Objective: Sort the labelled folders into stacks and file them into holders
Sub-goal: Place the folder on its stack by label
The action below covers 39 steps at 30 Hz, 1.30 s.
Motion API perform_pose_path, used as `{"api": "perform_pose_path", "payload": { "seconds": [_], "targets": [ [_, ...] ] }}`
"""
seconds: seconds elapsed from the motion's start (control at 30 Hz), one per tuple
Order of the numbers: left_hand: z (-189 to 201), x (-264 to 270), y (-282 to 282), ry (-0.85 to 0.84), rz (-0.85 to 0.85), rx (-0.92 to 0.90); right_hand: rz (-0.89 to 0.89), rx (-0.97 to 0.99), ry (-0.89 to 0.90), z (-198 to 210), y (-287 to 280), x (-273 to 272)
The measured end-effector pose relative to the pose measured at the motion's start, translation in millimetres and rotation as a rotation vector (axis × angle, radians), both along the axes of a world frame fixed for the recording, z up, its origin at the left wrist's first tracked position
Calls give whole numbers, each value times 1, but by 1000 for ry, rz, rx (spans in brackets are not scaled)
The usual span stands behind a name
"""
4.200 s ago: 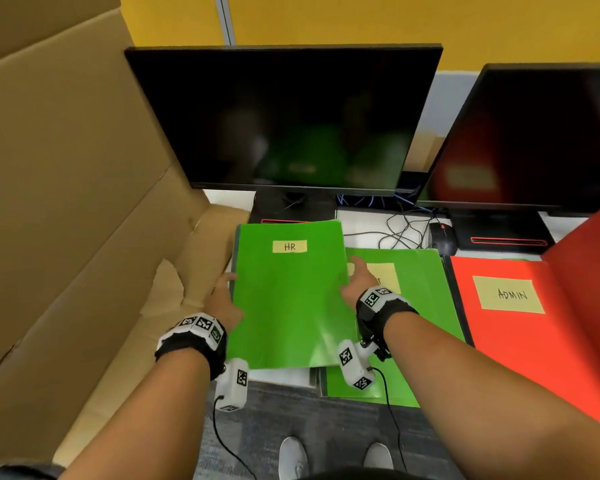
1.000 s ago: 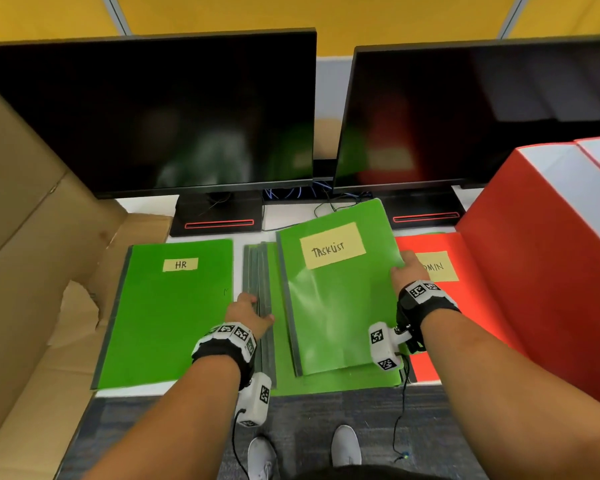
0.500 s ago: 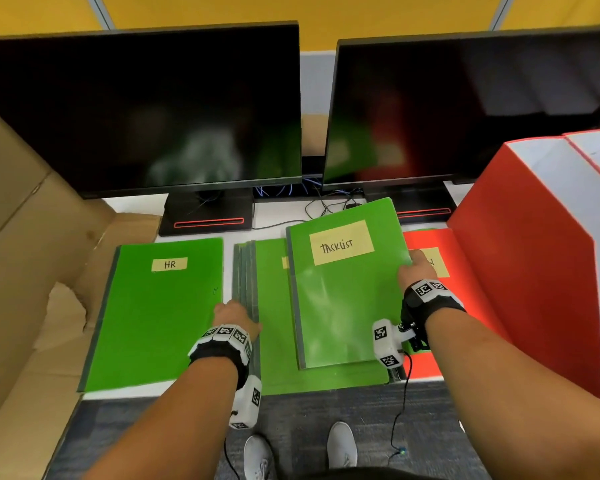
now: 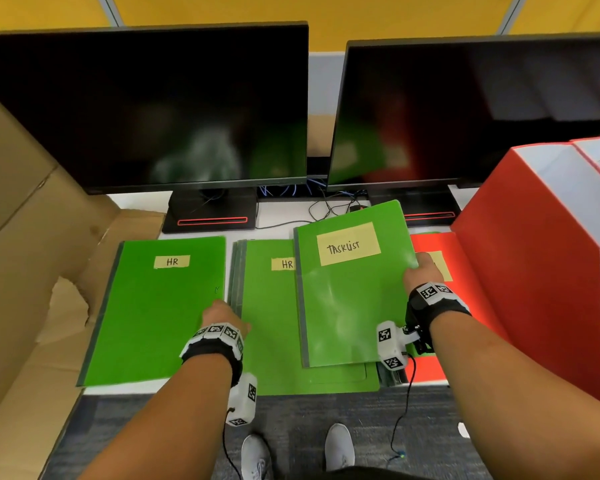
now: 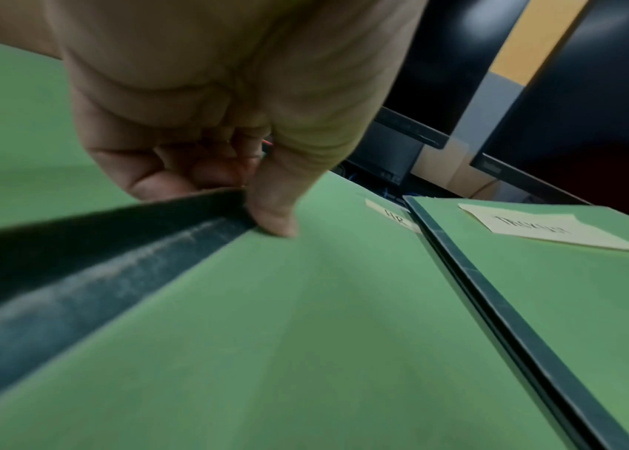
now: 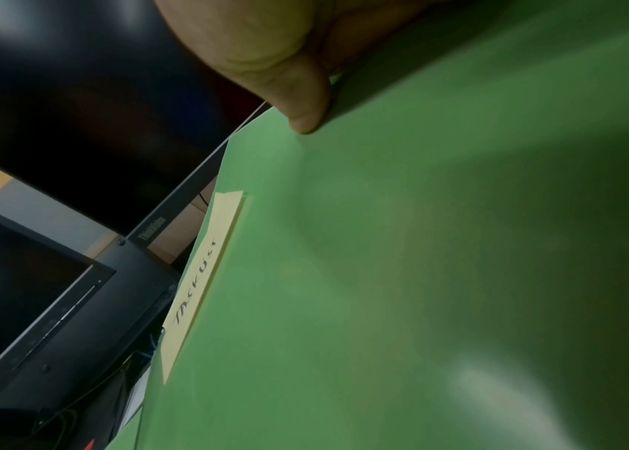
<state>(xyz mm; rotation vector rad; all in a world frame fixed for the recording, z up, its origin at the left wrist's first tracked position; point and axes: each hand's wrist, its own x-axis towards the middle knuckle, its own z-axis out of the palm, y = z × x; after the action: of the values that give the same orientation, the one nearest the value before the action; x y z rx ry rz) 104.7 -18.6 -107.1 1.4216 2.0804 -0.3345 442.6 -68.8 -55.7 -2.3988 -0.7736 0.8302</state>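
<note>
A green folder labelled TASKLIST [image 4: 347, 299] is raised a little over the middle green stack [image 4: 274, 341], whose top folder reads HR. My right hand [image 4: 419, 271] pinches its right edge, thumb on top [image 6: 305, 115], the fingers hidden underneath. My left hand [image 4: 222, 315] grips the dark spine of the middle stack, thumb on the green cover [image 5: 274, 222] and fingers curled over the spine side. A single HR folder [image 4: 160, 306] lies flat at the left. A red folder [image 4: 426, 242] lies at the right, its label half hidden by my right hand.
Two dark monitors [image 4: 146, 109] [image 4: 465, 109] stand behind the folders, with cables [image 4: 326, 209] between their bases. A tall red file holder [image 4: 534, 271] stands at the right. Brown cardboard [image 4: 32, 237] walls in the left side. The desk's front edge is just below the folders.
The first HR folder was laid down at the left. The TASKLIST folder has since shifted right in my right hand, uncovering the HR label beneath. My left hand stays at the stack's spine.
</note>
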Motion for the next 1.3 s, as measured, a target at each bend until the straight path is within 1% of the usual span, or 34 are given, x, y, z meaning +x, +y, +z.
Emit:
{"api": "perform_pose_path", "payload": {
  "seconds": [0.07, 0.17, 0.27, 0.33, 0.4, 0.43, 0.47, 0.6, 0.73, 0.9, 0.97, 1.03, 1.07, 1.1, 1.13, 1.17, 1.2, 1.23, 1.27, 1.3],
  "targets": [
    [5, -7, 0, -9, 9, 13, 6, -1, 4, 0, 0, -2],
    [16, -19, -2, 11, -28, 45, 20, -2, 17, -1, 2, -8],
    [21, -27, -3, -57, -16, 57, 30, 2, 30, -3, 4, -17],
    [24, -28, -6, -106, -52, 68, 34, 1, 35, -4, 6, -24],
    [24, -27, -9, -121, -109, 58, 33, -3, 36, -5, 7, -30],
    [23, -27, -11, -130, -108, 74, 31, -4, 35, -5, 8, -31],
    [24, -26, -12, -159, -74, 103, 29, -5, 35, -5, 9, -32],
    [32, -33, -5, -286, 181, 267, 13, 3, 38, -4, 12, -34],
    [42, -62, 11, -263, 315, 369, 14, 29, 40, -1, 18, -44],
    [43, -111, 23, -259, 436, 409, 27, 47, 66, -5, 25, -65],
    [42, -130, 29, -266, 503, 465, 32, 48, 79, -8, 28, -75],
    [43, -145, 27, -355, 649, 431, 32, 49, 83, -9, 30, -83],
    [38, -155, 23, -217, 534, 380, 28, 50, 83, -10, 31, -87],
    [32, -160, 22, 10, 346, 335, 26, 52, 84, -10, 32, -90],
    [33, -163, 22, 73, 292, 310, 27, 53, 84, -11, 33, -94],
    [32, -167, 21, -7, 397, 341, 27, 53, 83, -12, 34, -98],
    [27, -176, 24, -230, 632, 409, 25, 54, 77, -12, 34, -101],
    [27, -180, 27, -383, 767, 433, 22, 51, 70, -13, 35, -103],
    [25, -185, 25, -405, 775, 467, 19, 50, 64, -15, 36, -106],
    [23, -189, 26, -331, 687, 450, 16, 48, 64, -17, 37, -108]
  ]
}}
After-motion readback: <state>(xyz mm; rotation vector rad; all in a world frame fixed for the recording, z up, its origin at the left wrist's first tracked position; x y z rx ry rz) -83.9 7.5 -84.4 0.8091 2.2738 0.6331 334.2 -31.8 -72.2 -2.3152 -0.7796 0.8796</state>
